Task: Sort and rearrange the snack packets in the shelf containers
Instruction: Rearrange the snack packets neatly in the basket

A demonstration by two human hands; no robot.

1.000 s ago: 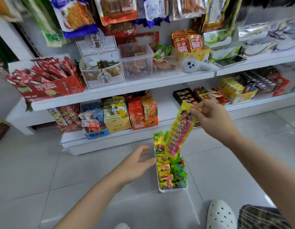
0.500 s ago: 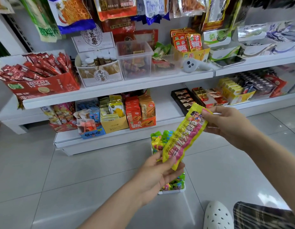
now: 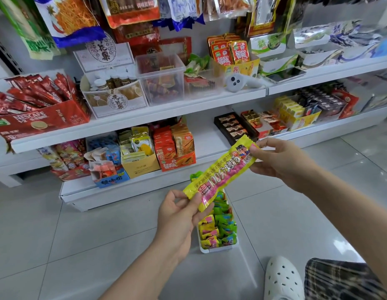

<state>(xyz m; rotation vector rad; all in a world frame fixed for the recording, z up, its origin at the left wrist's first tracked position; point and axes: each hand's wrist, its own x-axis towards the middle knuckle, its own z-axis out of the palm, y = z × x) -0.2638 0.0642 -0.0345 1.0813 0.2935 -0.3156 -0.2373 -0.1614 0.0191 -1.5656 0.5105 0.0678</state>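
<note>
A long yellow and pink snack packet (image 3: 220, 173) is stretched slantwise between both hands above the floor. My left hand (image 3: 180, 215) pinches its lower left end. My right hand (image 3: 281, 162) grips its upper right end. Beneath the packet a narrow white container (image 3: 216, 250) stands on the tiles, filled with several upright yellow, pink and green packets; its far part is hidden by the held packet and my left hand.
White shelves (image 3: 145, 113) run across the back with a red Nescafe box (image 3: 36, 118), a clear bin (image 3: 162, 81), a yellow carton (image 3: 138, 167) and an orange snack box (image 3: 177, 161). Bagged snacks hang above. A white clog (image 3: 281, 280) sits at lower right.
My left hand rose from beside the container and took the packet's lower end. My right hand lifted its end up and to the right, so the packet lies flatter.
</note>
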